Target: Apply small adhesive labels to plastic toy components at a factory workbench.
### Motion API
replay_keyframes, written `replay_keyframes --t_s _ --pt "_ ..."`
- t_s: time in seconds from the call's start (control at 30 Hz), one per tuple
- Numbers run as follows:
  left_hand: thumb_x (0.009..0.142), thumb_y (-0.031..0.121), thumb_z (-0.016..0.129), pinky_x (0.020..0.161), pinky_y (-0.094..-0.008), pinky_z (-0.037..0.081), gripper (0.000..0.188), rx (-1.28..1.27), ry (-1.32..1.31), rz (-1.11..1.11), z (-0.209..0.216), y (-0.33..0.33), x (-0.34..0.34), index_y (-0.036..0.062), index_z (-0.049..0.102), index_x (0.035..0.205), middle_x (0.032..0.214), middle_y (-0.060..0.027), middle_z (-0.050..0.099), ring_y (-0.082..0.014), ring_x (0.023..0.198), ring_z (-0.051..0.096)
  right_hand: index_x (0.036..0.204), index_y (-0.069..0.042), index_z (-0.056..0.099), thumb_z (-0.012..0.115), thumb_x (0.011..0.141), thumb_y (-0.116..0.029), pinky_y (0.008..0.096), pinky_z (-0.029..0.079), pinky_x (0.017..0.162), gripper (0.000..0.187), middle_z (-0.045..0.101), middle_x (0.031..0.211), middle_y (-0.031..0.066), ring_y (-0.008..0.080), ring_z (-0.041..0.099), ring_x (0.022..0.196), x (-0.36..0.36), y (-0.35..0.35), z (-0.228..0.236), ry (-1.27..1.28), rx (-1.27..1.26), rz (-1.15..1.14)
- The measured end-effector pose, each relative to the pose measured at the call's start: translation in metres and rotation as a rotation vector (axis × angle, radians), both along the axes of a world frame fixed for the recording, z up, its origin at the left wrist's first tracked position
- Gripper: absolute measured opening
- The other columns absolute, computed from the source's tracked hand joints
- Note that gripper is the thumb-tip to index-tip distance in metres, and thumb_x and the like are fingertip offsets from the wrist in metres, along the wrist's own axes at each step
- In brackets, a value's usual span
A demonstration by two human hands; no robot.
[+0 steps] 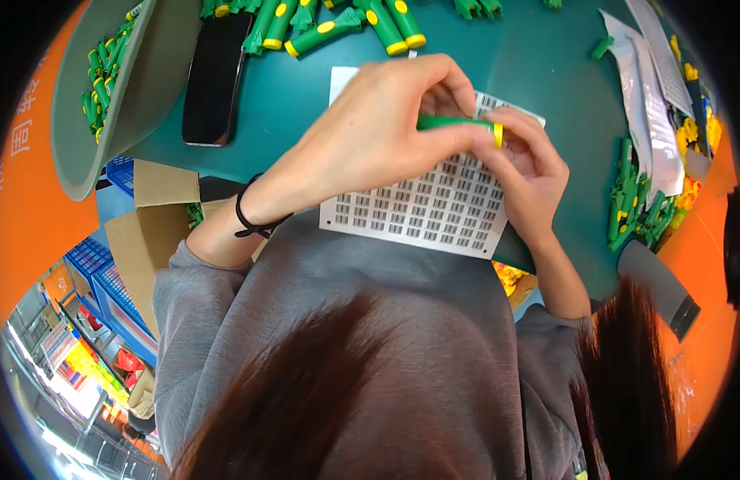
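**Both hands closed on a green handle above a sheet of labels**

The left hand (370, 132) and the right hand (530, 172) met over the middle of the table (546, 64), and both were closed on one green handle (458, 124) with a yellow end. The left fingers wrapped over its shaft from above; the right fingertips pinched at the yellow end. The handle lay roughly level, its long axis running left to right in the picture, the yellow end pointing toward the person's right. A black band (254, 220) circled the left wrist.

Directly under the hands lay a white sheet of labels (434, 208), rectangular, covered in rows of small black barcode stickers; its near edge reached the person's grey top. It sat slightly turned on the teal table.

Beyond the hands, along the far edge, lay more green handles (338, 24) with yellow ends, loosely piled. A black phone (214, 76) lay face up to the left of them. Farther left, a grey tray (142, 96) held small green parts. On the right side lay clear packages with white printed slips (654, 112), long and narrow, and next to them another heap of green and yellow parts (638, 204). At the lower left stood an open brown carton (150, 216) above blue crates (106, 284).
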State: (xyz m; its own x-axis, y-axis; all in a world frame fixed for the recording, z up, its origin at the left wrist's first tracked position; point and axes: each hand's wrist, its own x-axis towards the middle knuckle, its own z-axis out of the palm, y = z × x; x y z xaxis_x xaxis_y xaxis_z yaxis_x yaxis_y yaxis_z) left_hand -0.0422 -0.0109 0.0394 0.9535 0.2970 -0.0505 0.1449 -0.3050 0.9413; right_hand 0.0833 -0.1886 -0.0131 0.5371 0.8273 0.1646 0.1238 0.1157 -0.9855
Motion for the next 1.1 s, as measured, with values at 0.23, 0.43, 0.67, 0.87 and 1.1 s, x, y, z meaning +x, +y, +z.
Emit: replay_keyframes --t_s 0.23,0.43,0.67,0.87,1.1 --pt "0.100 0.032 0.064 0.064 -0.0266 0.047 0.032 -0.313 0.114 -0.003 0.004 0.010 -0.021 0.0011 0.073 0.094 0.077 -0.0049 0.067 -0.0084 0.072 0.060 0.111 0.000 0.072 0.080 0.077 0.002 0.0350 0.053 0.090 0.034 0.070 0.113 0.0130 0.0232 0.065 0.105 0.013 0.021 0.023 -0.299 0.042 0.161" --pt "0.102 0.025 0.058 0.084 -0.0325 0.051 0.033 0.579 -0.446 1.020 0.067 0.120 -0.094 -0.0025 0.069 0.116 0.104 -0.0137 0.073 -0.0224 0.098 0.067 0.117 -0.004 0.068 0.072 0.092 -0.027 0.0275 0.050 0.086 0.034 0.070 0.111 0.0055 0.0123 0.062 0.096 0.093 0.104 0.041 -0.573 -0.283 -0.157" --pt "0.085 0.014 0.077 0.086 -0.0341 0.052 0.024 0.757 -0.356 0.522 0.026 0.078 -0.049 0.0090 0.075 0.109 0.107 -0.0093 0.072 -0.0258 0.098 0.067 0.120 -0.003 0.065 0.082 0.082 -0.035 0.0224 0.044 0.069 0.052 0.068 0.095 -0.0002 0.0063 0.053 0.077 0.119 0.113 0.034 -0.746 -0.481 -0.045" --pt "0.080 0.017 0.078 0.075 -0.0353 0.053 0.019 0.687 -0.318 0.130 -0.035 0.024 -0.001 0.0106 0.075 0.098 0.097 -0.0011 0.067 -0.0209 0.092 0.062 0.122 0.002 0.062 0.071 0.090 -0.012 0.0232 0.044 0.075 0.036 0.063 0.104 0.0032 0.0077 0.054 0.082 0.059 0.049 0.062 0.004 -0.185 0.034" --pt "0.076 0.014 0.078 0.072 -0.0321 0.052 0.011 0.889 -0.447 0.103 -0.054 0.020 0.003 0.0101 0.073 0.085 0.093 0.0032 0.067 -0.0197 0.089 0.063 0.118 -0.001 0.057 0.061 0.093 0.000 0.0252 0.048 0.083 0.025 0.050 0.127 0.0118 0.0126 0.057 0.093 0.022 -0.004 0.018 0.359 -0.021 -0.006"
